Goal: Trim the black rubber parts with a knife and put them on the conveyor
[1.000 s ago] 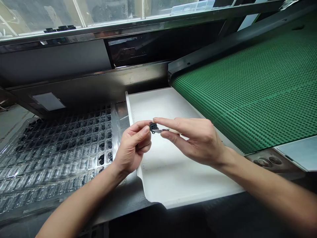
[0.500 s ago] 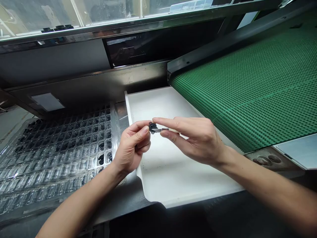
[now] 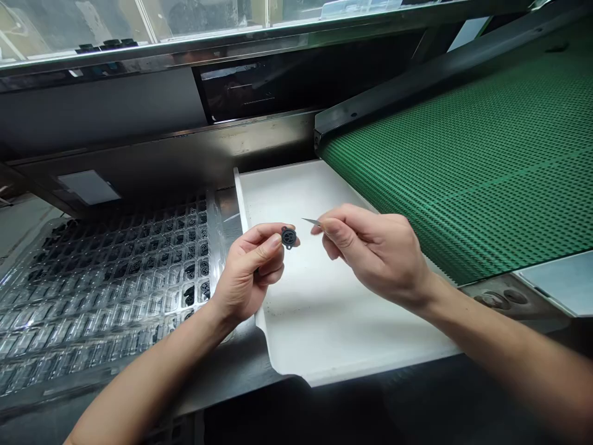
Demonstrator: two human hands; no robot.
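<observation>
My left hand (image 3: 248,275) pinches a small round black part (image 3: 288,236) between thumb and fingertips, held up over the left rim of a white tray (image 3: 319,321). My right hand (image 3: 377,253) is closed on a thin metal blade (image 3: 312,221) whose tip points left, a short gap away from the black part. Both hands hover above the tray.
A clear plastic blister tray (image 3: 92,290) with rows of pockets lies at the left, several pockets holding black parts. A green perforated conveyor belt (image 3: 463,154) slopes along the right. A dark metal machine housing (image 3: 162,154) stands behind.
My right hand has drawn the blade back from the black part and curled its fingers; before, the blade tip touched the part. The left hand has stayed in place.
</observation>
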